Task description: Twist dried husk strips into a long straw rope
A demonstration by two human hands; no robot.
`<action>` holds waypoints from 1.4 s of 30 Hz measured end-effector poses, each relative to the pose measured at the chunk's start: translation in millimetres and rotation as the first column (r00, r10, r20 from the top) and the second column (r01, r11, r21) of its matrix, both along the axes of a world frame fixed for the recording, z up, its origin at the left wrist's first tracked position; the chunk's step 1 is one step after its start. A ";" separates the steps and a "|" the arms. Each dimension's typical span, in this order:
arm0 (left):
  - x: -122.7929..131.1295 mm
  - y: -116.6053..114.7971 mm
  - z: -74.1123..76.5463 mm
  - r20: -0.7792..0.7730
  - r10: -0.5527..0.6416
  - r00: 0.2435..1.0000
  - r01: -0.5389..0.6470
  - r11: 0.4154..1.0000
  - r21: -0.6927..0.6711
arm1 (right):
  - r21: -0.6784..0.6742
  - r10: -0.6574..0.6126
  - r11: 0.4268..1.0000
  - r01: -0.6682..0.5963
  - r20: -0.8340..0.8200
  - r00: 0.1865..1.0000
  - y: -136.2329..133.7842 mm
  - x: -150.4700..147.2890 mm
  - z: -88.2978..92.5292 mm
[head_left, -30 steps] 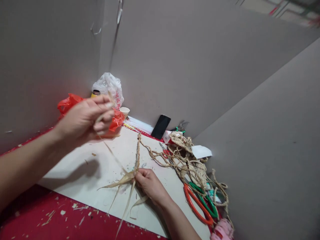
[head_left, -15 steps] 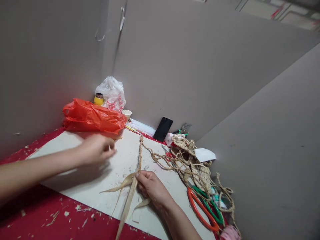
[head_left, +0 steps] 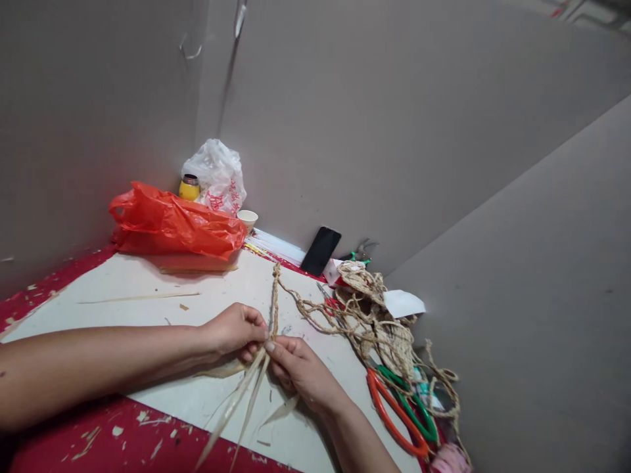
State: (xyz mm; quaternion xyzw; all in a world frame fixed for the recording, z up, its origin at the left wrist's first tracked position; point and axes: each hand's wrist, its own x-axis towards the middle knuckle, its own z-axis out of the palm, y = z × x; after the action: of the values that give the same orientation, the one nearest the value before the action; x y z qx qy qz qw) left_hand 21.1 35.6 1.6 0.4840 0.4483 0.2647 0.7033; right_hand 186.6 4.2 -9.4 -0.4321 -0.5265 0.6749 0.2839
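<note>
A thin tan braided cord [head_left: 275,299], made of what look like dried husk strips, runs down the white sheet between my hands. At its lower end my right hand [head_left: 302,369] pinches it between thumb and forefinger. My left hand [head_left: 235,330] meets it there, fingers closed at the same spot, partly hiding the join. Loose pale husk strips [head_left: 231,408] fan out below toward the near edge. A broader strip curls out under my left wrist, and another trails below my right hand.
The white sheet [head_left: 162,368] lies on a red surface with scraps. An orange bag [head_left: 177,223], yellow jar [head_left: 189,188] and paper cup [head_left: 247,219] stand back left. A phone [head_left: 321,251] leans behind. Tangled braided rope [head_left: 365,322] and orange-and-green-handled tools [head_left: 397,414] are on the right.
My left hand has moved right and down from near the orange bag to the braid's end. An additional pale strip hangs at the join. My right hand keeps its pinch.
</note>
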 end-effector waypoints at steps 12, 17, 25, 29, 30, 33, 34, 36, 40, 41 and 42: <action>-13.2 -0.5 7.2 -0.121 -0.143 0.982 0.165 0.965 0.202 | -0.110 -0.011 0.994 0.000 -0.101 0.995 -0.5 2.9 -0.7; -13.4 -6.7 11.4 -0.223 -0.246 0.943 0.313 0.882 0.352 | -0.089 0.033 0.995 -0.037 -0.037 0.999 -0.1 3.8 0.4; -19.8 3.7 17.8 -0.401 -0.219 0.890 0.413 0.761 0.501 | 0.067 0.069 0.994 -0.081 0.162 0.984 0.5 3.6 3.3; -18.7 5.9 14.7 -0.340 -0.270 0.901 0.406 0.800 0.441 | 0.117 0.078 0.987 -0.107 0.229 0.970 0.0 3.4 4.2; -17.9 5.9 13.8 -0.318 -0.279 0.906 0.398 0.817 0.417 | 0.128 0.077 0.986 -0.110 0.243 0.967 -0.1 3.1 4.7; -14.5 5.2 10.3 -0.225 -0.338 0.914 0.387 0.893 0.230 | 0.175 0.070 0.977 -0.119 0.265 0.962 -0.3 1.2 7.1; -13.3 5.1 8.6 -0.191 -0.360 0.913 0.389 0.910 0.145 | 0.189 0.072 0.974 -0.126 0.270 0.960 -0.3 0.5 7.9; -11.5 5.3 4.9 -0.140 -0.361 0.922 0.370 0.928 0.041 | 0.204 0.069 0.970 -0.131 0.286 0.956 -0.3 -0.4 8.7; -10.1 8.1 0.0 -0.145 -0.265 0.953 0.282 0.954 0.107 | 0.208 0.033 0.973 -0.105 0.323 0.946 -0.5 -1.3 8.0; -10.1 8.9 0.2 -0.162 -0.255 0.953 0.275 0.954 0.116 | 0.206 0.022 0.974 -0.093 0.325 0.945 -0.8 -1.7 7.9; -10.1 9.7 0.8 -0.183 -0.252 0.950 0.276 0.954 0.118 | 0.203 0.011 0.976 -0.081 0.323 0.946 -1.0 -2.2 8.0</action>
State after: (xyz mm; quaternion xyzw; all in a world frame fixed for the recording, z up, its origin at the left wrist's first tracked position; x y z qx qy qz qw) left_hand 11.0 45.2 2.4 0.6089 0.4162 0.1582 0.6565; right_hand 184.3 3.1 -1.3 -0.4903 -0.6450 0.5418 0.2237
